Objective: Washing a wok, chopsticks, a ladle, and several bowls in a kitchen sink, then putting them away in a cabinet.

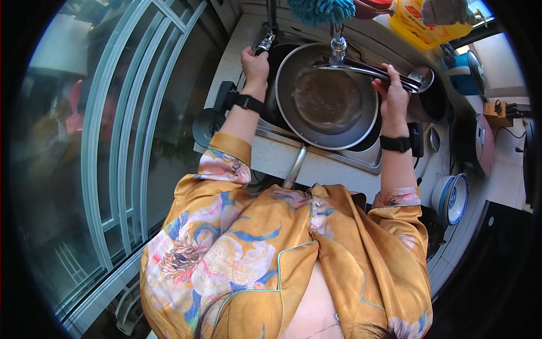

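My left hand (255, 68) is curled at a chrome tap valve (266, 41), its fingers around a dark handle (260, 51). My right hand (394, 95) grips a bundle of long, slim utensils (360, 70), some dark and some shiny metal. They look like chopsticks, though their exact kind is hard to tell. Their far ends lie across the frying pan (288, 114), beneath the chrome faucet spout (338, 51). Rippled water (328, 101) covers the pan's bottom. Over the stainless steel sink (368, 159) the pan rests, its metal handle (295, 167) pointing towards my body.
A metal ladle (422, 78) lies right of my hand, by a dark pot (436, 108). Farther right are a blue-rimmed bowl (457, 199), a pink appliance (484, 144) and a blue pot (463, 74). A yellow container (423, 25) stands behind the sink. Sliding window frames (127, 127) border the left.
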Motion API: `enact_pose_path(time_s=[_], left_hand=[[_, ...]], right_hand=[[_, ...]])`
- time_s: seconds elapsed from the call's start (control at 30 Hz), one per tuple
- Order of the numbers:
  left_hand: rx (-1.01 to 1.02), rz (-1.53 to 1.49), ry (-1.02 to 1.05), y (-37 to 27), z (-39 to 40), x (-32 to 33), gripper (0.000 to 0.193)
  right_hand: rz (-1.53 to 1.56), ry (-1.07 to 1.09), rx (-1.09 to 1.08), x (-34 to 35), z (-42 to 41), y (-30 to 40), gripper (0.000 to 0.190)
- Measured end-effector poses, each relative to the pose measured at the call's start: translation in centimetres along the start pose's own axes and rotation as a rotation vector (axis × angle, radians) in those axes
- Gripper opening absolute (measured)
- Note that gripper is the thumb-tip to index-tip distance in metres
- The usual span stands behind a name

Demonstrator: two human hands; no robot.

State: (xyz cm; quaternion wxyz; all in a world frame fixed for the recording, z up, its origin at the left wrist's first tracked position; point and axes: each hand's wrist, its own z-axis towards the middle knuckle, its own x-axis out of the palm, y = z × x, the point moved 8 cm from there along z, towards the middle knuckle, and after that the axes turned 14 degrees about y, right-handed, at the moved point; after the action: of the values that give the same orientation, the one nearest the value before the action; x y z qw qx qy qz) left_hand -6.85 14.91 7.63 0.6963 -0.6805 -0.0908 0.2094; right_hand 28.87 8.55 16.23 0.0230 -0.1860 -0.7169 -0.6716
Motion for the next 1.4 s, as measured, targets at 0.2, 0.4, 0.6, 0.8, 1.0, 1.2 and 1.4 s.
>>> enact_pose_path(time_s=[0.2,0.4,0.6,0.8,1.0,1.2,1.4], left_hand=[[-0.365,-0.445,0.46,2.0,2.2,4.2,0.013],[-0.368,-0.707,0.461,-0.1,2.9,5.7,0.019],[-0.258,-0.517,0.475,-2.5,-0.8,6.6,0.046],[0.224,0.327,0.787,-5.7,-11.2,8.2,0.076],[0.8,0.646,1.177,-12.4,-23.5,13.0,0.089],[0.978,0.717,1.22,-15.0,-32.5,16.2,0.018],[1.259,0.735,1.42,-16.1,-48.0,16.2,0.022]], right_hand=[[0.014,-0.004,-0.03,-1.8,-1.9,2.5,0.018],[-0.1,-0.014,-0.068,-3.3,-3.8,7.6,0.019],[-0.466,-0.294,-0.052,-8.7,-4.7,6.1,0.022],[-0.584,-0.418,-0.274,-8.7,-9.6,5.4,0.029],[-0.145,-0.327,-0.188,-8.2,-13.4,1.5,0.027],[0.225,-0.542,-0.222,-13.4,-25.8,2.6,0.02],[0.229,-0.739,-0.379,-18.9,-42.1,3.2,0.022]])
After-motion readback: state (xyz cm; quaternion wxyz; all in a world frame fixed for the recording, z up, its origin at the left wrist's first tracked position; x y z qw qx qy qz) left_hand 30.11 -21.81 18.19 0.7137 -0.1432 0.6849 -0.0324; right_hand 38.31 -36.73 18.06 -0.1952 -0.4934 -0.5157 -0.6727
